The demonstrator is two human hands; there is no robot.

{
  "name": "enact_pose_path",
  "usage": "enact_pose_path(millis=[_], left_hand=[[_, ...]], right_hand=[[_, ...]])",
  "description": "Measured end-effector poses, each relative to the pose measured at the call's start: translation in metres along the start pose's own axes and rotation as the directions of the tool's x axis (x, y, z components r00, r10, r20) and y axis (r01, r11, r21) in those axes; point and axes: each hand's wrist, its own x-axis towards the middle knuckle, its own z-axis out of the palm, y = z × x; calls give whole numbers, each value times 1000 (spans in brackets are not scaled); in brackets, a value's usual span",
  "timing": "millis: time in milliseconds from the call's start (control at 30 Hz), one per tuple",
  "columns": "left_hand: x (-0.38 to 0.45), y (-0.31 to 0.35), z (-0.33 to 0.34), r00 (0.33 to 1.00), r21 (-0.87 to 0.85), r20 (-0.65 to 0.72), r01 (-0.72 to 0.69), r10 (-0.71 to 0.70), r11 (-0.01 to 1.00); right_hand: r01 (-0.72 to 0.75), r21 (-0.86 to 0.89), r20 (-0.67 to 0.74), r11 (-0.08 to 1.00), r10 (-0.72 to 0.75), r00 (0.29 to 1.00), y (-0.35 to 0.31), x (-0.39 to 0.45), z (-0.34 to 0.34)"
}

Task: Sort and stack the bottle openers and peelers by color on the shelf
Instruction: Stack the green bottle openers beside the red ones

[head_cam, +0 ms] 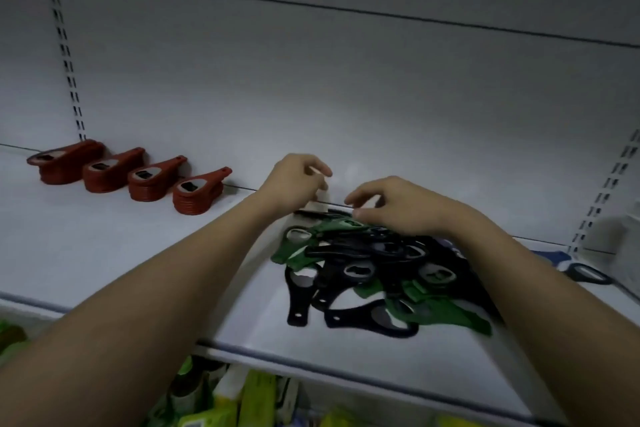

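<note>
Several neat stacks of red bottle openers (143, 175) stand in a row at the back left of the white shelf (104, 253). A loose heap of black and green bottle openers (374, 270) lies on the shelf's right half. My left hand (294, 180) hovers behind the heap with its fingers pinched on a small white item (320, 203) by the back wall. My right hand (398, 206) rests on the far top of the heap, fingers curled down onto a green opener (336, 225); whether it grips that opener is unclear.
A blue-handled tool (585, 270) lies at the far right near a slotted upright (602, 198). Another slotted upright (64, 45) runs up the back wall on the left. Green and yellow packaged goods (242, 399) fill the shelf below.
</note>
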Motion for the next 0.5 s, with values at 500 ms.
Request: enact_pose_path(millis=[500], left_hand=[[5, 10, 9, 992, -507, 122, 30, 38, 861]], right_hand=[[106, 438, -363, 892, 68, 929, 14, 6, -12]])
